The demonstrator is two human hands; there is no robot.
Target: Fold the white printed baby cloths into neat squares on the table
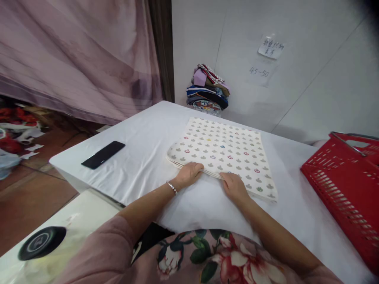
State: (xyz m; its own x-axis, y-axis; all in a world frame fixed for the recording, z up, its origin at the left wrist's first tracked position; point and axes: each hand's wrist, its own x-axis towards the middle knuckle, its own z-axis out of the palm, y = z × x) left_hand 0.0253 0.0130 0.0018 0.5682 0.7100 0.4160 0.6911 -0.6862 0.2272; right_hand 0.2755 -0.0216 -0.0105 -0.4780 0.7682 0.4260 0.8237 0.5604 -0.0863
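A folded cream cloth (pixel 225 152) printed with small grey and coloured shapes lies flat on the white-covered table (pixel 142 157). My left hand (pixel 189 173) rests at the cloth's near edge with fingers curled onto it; a silver bracelet sits on that wrist. My right hand (pixel 235 186) lies on the same near edge a little to the right, with its fingers tucked at the fold. Both hands touch the cloth and grip its layered edge.
A black phone (pixel 103 154) lies on the table's left side. A red plastic basket (pixel 346 189) stands at the right. A pile of folded clothes (pixel 209 90) sits against the white wall behind. A purple curtain (pixel 77 55) hangs at the left, over a brown floor.
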